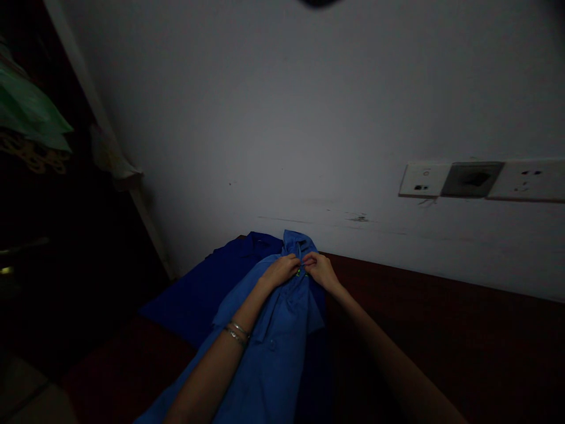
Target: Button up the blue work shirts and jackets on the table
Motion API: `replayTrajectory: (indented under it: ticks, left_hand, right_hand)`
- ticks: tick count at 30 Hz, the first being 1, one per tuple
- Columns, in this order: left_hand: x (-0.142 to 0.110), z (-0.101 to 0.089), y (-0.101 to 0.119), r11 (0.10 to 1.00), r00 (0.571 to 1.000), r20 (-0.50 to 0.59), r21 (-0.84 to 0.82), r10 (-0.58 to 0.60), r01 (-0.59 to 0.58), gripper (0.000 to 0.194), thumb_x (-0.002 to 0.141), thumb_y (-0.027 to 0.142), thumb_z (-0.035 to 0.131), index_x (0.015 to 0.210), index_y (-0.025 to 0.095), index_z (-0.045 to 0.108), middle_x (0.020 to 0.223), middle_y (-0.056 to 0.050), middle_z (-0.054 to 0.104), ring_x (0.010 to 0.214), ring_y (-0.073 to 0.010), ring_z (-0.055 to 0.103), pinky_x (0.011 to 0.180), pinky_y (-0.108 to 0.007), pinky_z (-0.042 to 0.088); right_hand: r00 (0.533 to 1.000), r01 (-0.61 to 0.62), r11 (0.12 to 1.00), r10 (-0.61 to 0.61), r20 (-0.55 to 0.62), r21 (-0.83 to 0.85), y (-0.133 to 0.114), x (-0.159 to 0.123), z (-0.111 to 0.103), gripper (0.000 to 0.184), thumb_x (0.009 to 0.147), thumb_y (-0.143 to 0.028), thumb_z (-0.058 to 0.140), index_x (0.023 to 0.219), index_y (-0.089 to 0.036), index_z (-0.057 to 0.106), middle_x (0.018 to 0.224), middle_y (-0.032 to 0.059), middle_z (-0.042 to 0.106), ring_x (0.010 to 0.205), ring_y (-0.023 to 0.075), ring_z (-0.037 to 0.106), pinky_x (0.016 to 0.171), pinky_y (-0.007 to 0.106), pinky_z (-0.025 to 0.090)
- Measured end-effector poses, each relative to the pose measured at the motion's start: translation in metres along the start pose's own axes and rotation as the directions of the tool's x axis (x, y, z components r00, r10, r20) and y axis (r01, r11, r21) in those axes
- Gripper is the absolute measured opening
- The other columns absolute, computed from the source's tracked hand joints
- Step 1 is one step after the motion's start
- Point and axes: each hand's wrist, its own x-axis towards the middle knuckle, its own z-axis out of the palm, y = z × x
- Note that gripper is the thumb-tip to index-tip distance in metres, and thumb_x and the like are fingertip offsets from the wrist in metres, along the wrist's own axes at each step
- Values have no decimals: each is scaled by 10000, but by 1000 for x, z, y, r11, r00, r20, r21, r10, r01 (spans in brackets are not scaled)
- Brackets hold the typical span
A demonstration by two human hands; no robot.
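A light blue shirt (282, 353) lies lengthwise on a dark reddish tabletop, its collar (291, 238) toward the wall. Just below the collar, my left hand (285, 268) pinches the fabric from the left, with bracelets on that wrist. My right hand (320, 270) is closed on the front edge from the other side, fingertips almost meeting the left ones. Small yellow-green marks show on the cloth beneath the fingers. Partly under this shirt spreads a darker blue garment (198, 294). The room is dim, so fine detail at the fingertips is hard to make out.
Behind the dark red table (397, 306) rises a pale wall (309, 118) with scuff marks. A switch and socket panel (472, 179) is fixed to it at right. On the left stands a dark door (66, 235), with a green bag (30, 106) hanging there.
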Motion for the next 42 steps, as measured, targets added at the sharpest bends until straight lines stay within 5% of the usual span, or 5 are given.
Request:
replayTrajectory:
  ticks: [9, 15, 24, 35, 42]
  left_hand:
    - [-3, -1, -2, 986, 994, -105, -162, 16, -34, 111, 803, 151, 460, 788, 151, 570, 797, -25, 541, 726, -124, 524, 659, -205, 383]
    - [1, -5, -10, 824, 925, -211, -544, -316, 157, 46, 719, 153, 543, 724, 134, 584, 666, 4, 552, 632, -103, 501, 604, -194, 382]
    - [4, -22, -27, 670, 902, -24, -678, -432, 303, 150, 719, 198, 533, 803, 90, 592, 490, 36, 515, 385, -75, 483, 410, -172, 366]
    - [-35, -46, 30, 748, 939, 255, -571, -231, 339, 225, 690, 330, 590, 608, 123, 621, 458, 21, 514, 365, -70, 431, 361, -167, 271]
    - [-56, -27, 35, 542, 842, 366, -646, -397, 537, 109, 711, 183, 514, 706, 121, 604, 399, 60, 460, 315, -63, 385, 355, -169, 285]
  right_hand:
    - [998, -55, 998, 55, 22, 20, 6, 1, -5, 205, 557, -133, 521, 708, -164, 656, 638, 2, 625, 630, 138, 587, 583, 213, 441]
    - [989, -143, 988, 142, 33, 52, 20, 4, -7, 167, 545, -141, 546, 689, -155, 629, 575, -6, 605, 493, 115, 543, 441, 193, 390]
    - [997, -36, 988, 24, 79, 152, 17, 15, -29, 195, 606, -300, 616, 727, -146, 621, 583, -1, 600, 500, 106, 528, 487, 211, 416]
    - [998, 56, 998, -56, 3, 39, 5, 14, -42, 161, 648, -327, 629, 696, -177, 661, 584, 2, 608, 543, 130, 535, 553, 232, 401]
    - [972, 231, 961, -233, 2, -153, -9, 5, -31, 162, 722, -241, 547, 832, -184, 650, 857, 42, 644, 777, 166, 583, 748, 286, 438]
